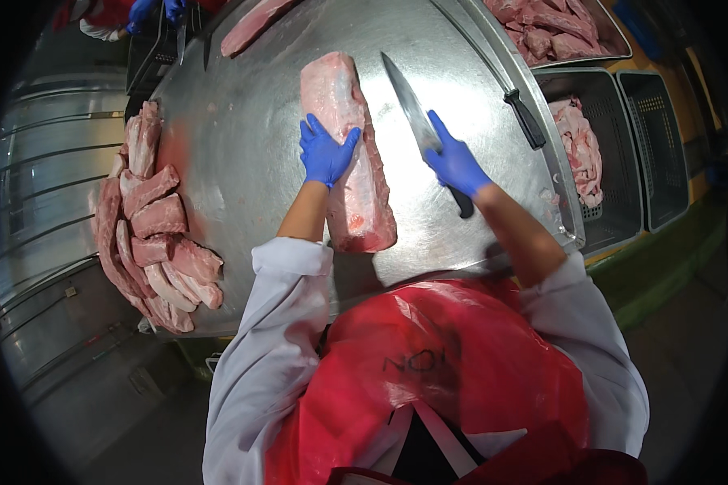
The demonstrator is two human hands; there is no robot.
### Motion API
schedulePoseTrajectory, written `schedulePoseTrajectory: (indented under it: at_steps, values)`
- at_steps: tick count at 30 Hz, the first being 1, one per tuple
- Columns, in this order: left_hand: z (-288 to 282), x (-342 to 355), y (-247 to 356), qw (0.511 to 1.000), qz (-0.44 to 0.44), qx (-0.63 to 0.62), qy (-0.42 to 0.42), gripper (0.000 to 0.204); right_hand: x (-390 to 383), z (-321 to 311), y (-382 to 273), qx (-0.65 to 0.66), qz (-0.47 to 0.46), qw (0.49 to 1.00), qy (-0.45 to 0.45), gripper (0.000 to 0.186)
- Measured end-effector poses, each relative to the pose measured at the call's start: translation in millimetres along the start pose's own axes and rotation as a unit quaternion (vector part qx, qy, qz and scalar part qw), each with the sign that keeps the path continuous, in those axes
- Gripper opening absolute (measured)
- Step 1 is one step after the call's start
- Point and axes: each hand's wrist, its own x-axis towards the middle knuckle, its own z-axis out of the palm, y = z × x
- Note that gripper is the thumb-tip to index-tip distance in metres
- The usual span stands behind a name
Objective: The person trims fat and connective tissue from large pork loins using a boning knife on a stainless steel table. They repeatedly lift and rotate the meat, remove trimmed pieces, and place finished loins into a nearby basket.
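Note:
A long slab of raw pink meat [356, 194] lies lengthwise on the steel table [242, 121]. My left hand [325, 152], in a blue glove, rests flat on the slab's left side with fingers spread. My right hand [454, 162], also blue-gloved, grips the black handle of a large knife [411, 105]. The blade points away from me and lies just right of the slab, apart from it. I wear a red apron and white sleeves.
Several cut meat pieces [158, 234] are piled along the table's left edge. Another meat strip [251, 26] lies at the far side. A black-handled steel rod [519, 109] lies at the right edge. Grey crates [622, 153] hold meat at right. Another person's blue-gloved hands [158, 10] work at top left.

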Motion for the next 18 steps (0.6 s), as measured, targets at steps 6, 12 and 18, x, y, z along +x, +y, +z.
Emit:
schedulePoseTrajectory:
  at_steps: [6,12,18]
  values:
    - [17.2,27.5,-26.0,0.974,0.217,-0.006,0.072,0.099,118.7,37.5,-82.4,-0.036,-0.037,0.999,0.015,0.085]
    - [13.1,29.0,-31.1,0.965,0.251,-0.048,0.063,0.097,139.4,70.5,-67.2,-0.182,-0.041,0.980,0.069,0.086]
    - [5.0,31.2,-22.6,0.963,0.267,-0.039,0.024,0.100,167.1,52.4,-85.6,-0.149,-0.016,0.989,0.020,0.083]
